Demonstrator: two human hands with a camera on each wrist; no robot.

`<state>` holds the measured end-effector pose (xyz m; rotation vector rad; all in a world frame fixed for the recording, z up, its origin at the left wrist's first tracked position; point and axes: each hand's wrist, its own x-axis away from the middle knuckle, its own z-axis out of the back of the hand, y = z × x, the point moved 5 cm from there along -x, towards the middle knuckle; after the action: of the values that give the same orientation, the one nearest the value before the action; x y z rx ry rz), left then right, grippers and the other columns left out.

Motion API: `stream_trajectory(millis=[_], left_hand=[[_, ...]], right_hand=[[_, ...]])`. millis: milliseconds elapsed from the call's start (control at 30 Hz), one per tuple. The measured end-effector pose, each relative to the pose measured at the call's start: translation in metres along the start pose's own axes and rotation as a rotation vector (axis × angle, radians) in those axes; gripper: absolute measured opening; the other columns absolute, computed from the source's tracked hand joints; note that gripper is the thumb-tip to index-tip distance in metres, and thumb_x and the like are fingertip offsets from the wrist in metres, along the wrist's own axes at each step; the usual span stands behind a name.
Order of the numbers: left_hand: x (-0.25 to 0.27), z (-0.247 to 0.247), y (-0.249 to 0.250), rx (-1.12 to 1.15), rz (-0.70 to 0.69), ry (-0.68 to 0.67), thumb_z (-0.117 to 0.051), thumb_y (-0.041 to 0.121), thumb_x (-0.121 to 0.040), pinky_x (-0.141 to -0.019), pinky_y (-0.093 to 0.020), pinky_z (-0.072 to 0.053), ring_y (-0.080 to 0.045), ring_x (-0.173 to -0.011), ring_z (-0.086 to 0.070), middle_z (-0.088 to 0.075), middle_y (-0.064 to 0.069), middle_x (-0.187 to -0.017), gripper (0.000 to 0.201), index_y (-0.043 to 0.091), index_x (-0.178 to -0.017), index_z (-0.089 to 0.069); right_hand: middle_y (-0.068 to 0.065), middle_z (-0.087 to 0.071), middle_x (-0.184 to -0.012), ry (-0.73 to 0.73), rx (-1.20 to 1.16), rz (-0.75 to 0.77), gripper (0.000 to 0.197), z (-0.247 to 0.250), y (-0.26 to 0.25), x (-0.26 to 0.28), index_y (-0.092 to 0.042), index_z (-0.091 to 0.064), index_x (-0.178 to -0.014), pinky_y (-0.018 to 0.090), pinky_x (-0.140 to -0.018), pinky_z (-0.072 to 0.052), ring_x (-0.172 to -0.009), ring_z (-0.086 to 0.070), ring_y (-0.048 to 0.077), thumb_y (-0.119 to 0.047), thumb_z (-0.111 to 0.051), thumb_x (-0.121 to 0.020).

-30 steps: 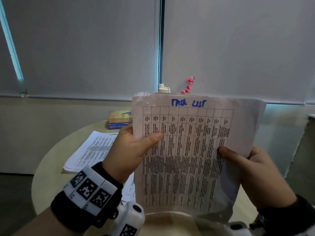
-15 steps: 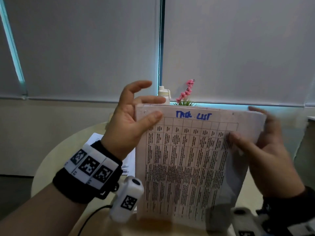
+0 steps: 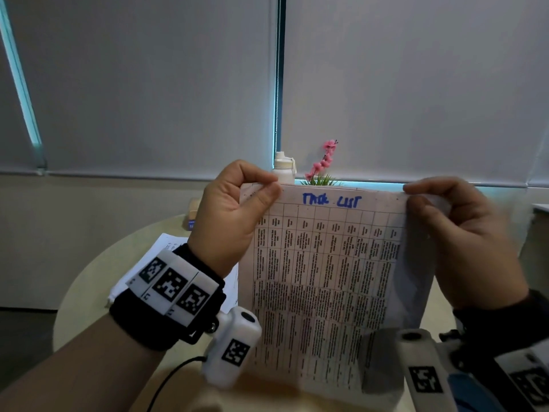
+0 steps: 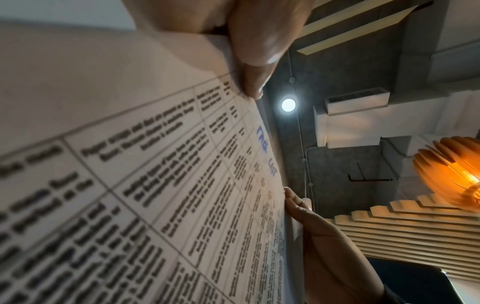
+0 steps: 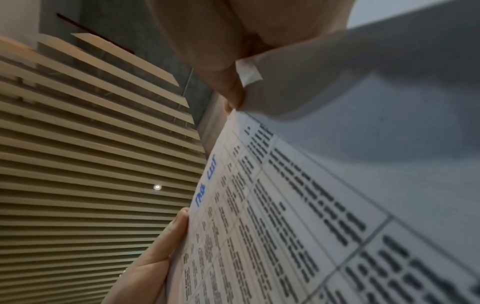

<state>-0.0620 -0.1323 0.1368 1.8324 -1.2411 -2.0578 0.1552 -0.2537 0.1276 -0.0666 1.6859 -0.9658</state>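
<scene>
A printed sheet (image 3: 323,275) with a table of small text and a blue handwritten heading stands upright in front of me, its lower edge near the table. My left hand (image 3: 228,215) pinches its top left corner between thumb and forefinger. My right hand (image 3: 463,233) pinches the top right corner the same way. The left wrist view shows the sheet (image 4: 161,185) close up with my left thumb and finger (image 4: 257,61) on its edge. From the right wrist, the sheet (image 5: 324,205) appears with my right fingers (image 5: 228,78) on a folded corner.
A round beige table (image 3: 89,281) lies below, with a stack of printed papers (image 3: 139,272) at the left. Behind the sheet stand a white bottle (image 3: 283,166), a pink flower sprig (image 3: 323,159) and some books (image 3: 193,212). Grey roller blinds fill the background.
Both hands have slid up from the sheet's sides to its top corners and now pinch them. The sheet sits lower than a second ago, uncovering the bottle and the flower.
</scene>
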Motion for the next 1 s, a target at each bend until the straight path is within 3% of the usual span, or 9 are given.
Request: stream_trajectory(millis=[67,133,200,300,433,633,800,900,1000], left_hand=[[-0.001,0.001,0.000,-0.009,-0.004,0.004,-0.061,0.015,-0.078,-0.061,-0.020,-0.053,-0.007,-0.067,-0.068,-0.070,0.007,-0.071,0.007,0.014,-0.082,-0.057],[-0.002,0.002,0.000,-0.008,-0.008,0.018,-0.062,0.016,-0.077,-0.060,-0.018,-0.053,-0.005,-0.065,-0.067,-0.070,0.007,-0.068,0.007,0.014,-0.081,-0.057],[-0.002,0.003,0.000,-0.011,-0.004,0.028,-0.062,0.016,-0.077,-0.058,-0.018,-0.052,-0.004,-0.063,-0.067,-0.070,0.007,-0.066,0.007,0.014,-0.080,-0.056],[-0.002,0.004,0.001,-0.050,-0.004,0.028,-0.062,0.020,-0.077,-0.057,-0.018,-0.052,-0.004,-0.061,-0.067,-0.071,0.008,-0.065,0.008,0.015,-0.079,-0.055],[-0.003,0.006,0.004,-0.131,-0.010,0.037,-0.061,0.029,-0.077,-0.055,-0.021,-0.053,-0.005,-0.061,-0.068,-0.071,0.010,-0.064,0.013,0.019,-0.077,-0.053],[-0.004,0.008,0.004,-0.098,0.021,0.052,-0.058,0.031,-0.076,-0.052,-0.021,-0.053,-0.005,-0.058,-0.067,-0.069,0.008,-0.061,0.017,0.016,-0.081,-0.051],[0.008,0.005,-0.032,0.091,0.383,-0.180,-0.066,0.022,-0.084,-0.076,-0.035,-0.059,-0.025,-0.092,-0.071,-0.073,-0.010,-0.099,0.035,0.007,-0.114,-0.054],[0.017,0.001,-0.059,0.051,0.550,-0.171,-0.055,0.015,-0.091,-0.079,-0.037,-0.059,-0.025,-0.091,-0.071,-0.074,-0.012,-0.099,0.017,0.007,-0.102,-0.065],[0.020,0.000,-0.080,0.057,0.624,-0.115,-0.050,0.015,-0.094,-0.081,-0.042,-0.057,-0.023,-0.084,-0.073,-0.075,-0.010,-0.092,0.019,0.009,-0.092,-0.069]], right_hand=[[-0.006,-0.065,-0.078,-0.013,-0.086,-0.055,0.019,0.000,0.001,0.002,-0.029,-0.062,-0.091,0.021,-0.062,-0.052,-0.071,-0.061,0.010,-0.014,-0.065,-0.080],[0.000,-0.069,-0.080,-0.053,-0.198,-0.181,0.039,0.000,0.010,0.005,-0.024,-0.059,-0.104,0.026,-0.063,-0.056,-0.073,-0.067,0.017,-0.025,-0.072,-0.067],[0.014,-0.071,-0.097,-0.137,-0.268,-0.323,0.051,-0.005,0.021,0.011,-0.008,-0.058,-0.112,0.034,-0.069,-0.058,-0.083,-0.069,0.028,-0.023,-0.074,-0.066],[0.025,-0.069,-0.099,-0.153,-0.315,-0.457,0.038,-0.009,0.032,0.020,0.005,-0.063,-0.103,0.035,-0.067,-0.058,-0.083,-0.070,0.032,-0.013,-0.065,-0.069],[0.024,-0.071,-0.090,-0.124,-0.301,-0.448,0.035,-0.011,0.034,0.020,0.000,-0.071,-0.086,0.033,-0.064,-0.058,-0.075,-0.070,0.029,-0.024,-0.071,-0.060],[0.016,-0.072,-0.079,-0.125,-0.318,-0.455,0.015,-0.013,0.029,0.018,-0.005,-0.071,-0.077,0.030,-0.057,-0.057,-0.066,-0.070,0.025,-0.014,-0.059,-0.073],[0.013,-0.073,-0.076,-0.081,-0.301,-0.505,0.029,-0.008,0.030,0.005,0.002,-0.064,-0.087,0.027,-0.056,-0.057,-0.063,-0.069,0.022,-0.020,-0.065,-0.067],[0.012,-0.071,-0.066,-0.061,-0.335,-0.599,0.011,-0.009,0.036,-0.002,0.006,-0.060,-0.087,0.023,-0.049,-0.054,-0.055,-0.069,0.018,-0.004,-0.057,-0.083],[0.010,-0.069,-0.058,-0.043,-0.375,-0.706,0.015,-0.014,0.048,-0.003,0.006,-0.055,-0.084,0.021,-0.044,-0.052,-0.049,-0.067,0.016,0.007,-0.041,-0.092]])
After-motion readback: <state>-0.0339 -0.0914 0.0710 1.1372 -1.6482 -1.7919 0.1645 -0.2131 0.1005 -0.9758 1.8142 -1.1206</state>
